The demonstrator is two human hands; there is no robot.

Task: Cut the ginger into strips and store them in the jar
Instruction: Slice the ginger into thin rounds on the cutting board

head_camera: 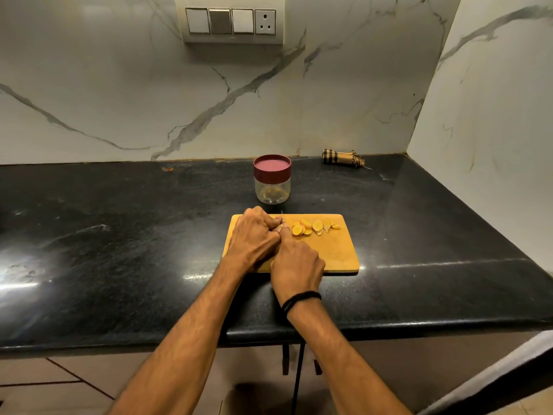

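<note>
**Wooden board, both hands at the ginger**

I see the left hand curled over a ginger piece on the board. It touches the right hand, which is clamped on a knife. Ginger slices lie just right of the blade. Behind the board, the lidded jar stands on the black counter.

Orange-yellow ginger slices, maroon-lidded clear jar, speckled black counter, grey-veined white wall
</note>
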